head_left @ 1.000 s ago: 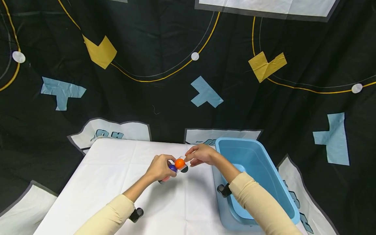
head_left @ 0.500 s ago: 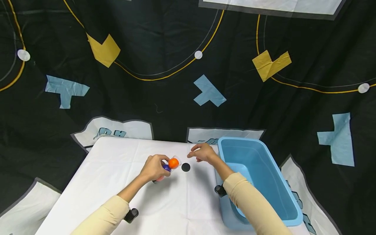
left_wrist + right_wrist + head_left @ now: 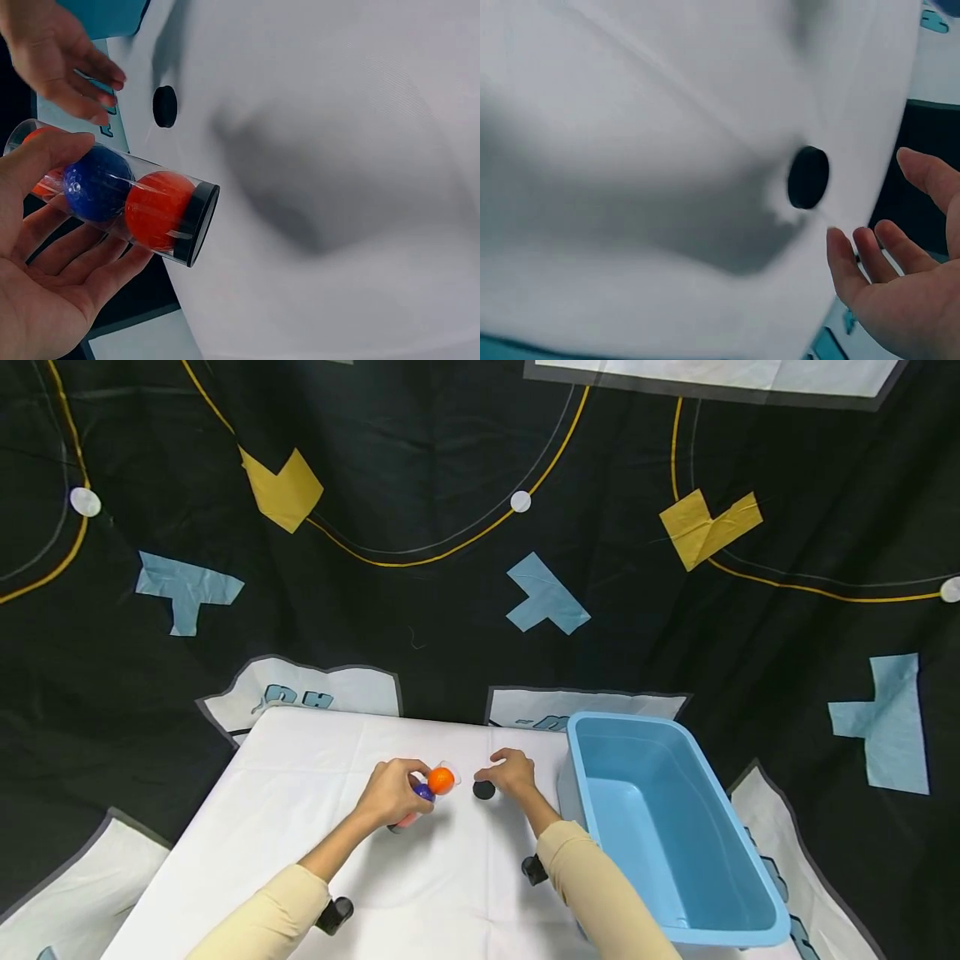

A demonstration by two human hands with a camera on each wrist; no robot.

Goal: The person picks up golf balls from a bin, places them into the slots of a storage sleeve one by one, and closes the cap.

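My left hand (image 3: 386, 795) grips a clear plastic tube (image 3: 139, 166) tilted above the white table. Inside the tube sit an orange ball (image 3: 441, 781) at the far end, a blue ball (image 3: 97, 184) in the middle and a red-orange ball (image 3: 159, 210) by the black end cap (image 3: 198, 223). The far end of the tube has no cap. A loose black cap (image 3: 808, 178) lies on the table to the right of the tube. Beside it my right hand (image 3: 512, 774) hovers, fingers spread and fingertips close to the cap, holding nothing.
A light blue plastic tub (image 3: 675, 935) stands on the right of the table (image 3: 300, 793), beyond the right forearm. Behind the table hangs a black curtain (image 3: 420, 635) with yellow and blue tape marks.
The left hand has drawn the tube leftward, away from the loose cap. My right hand first moved back from the tube, then came down beside the cap on the table.
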